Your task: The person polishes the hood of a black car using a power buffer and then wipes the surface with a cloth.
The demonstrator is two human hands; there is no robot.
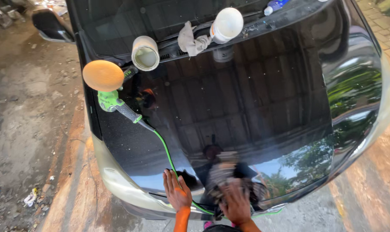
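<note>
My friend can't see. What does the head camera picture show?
Two hands press on the front of a shiny black car bonnet: the left hand flat, the right hand on a blurry cloth. A green polisher with an orange pad, two tubs and a grey rag lie near the windscreen.

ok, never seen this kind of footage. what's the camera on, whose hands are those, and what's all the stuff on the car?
There is no machine here. One camera sits on a person's head and looks down at the glossy black car bonnet. The person's left hand lies flat and empty on the front edge. The right hand presses on a blurred dark cloth.

A green handheld polishing machine with a round orange pad lies near the windscreen, its green cable running down towards the hands. Up there also stand a round open tub, a white bottle and a crumpled grey rag.
</note>
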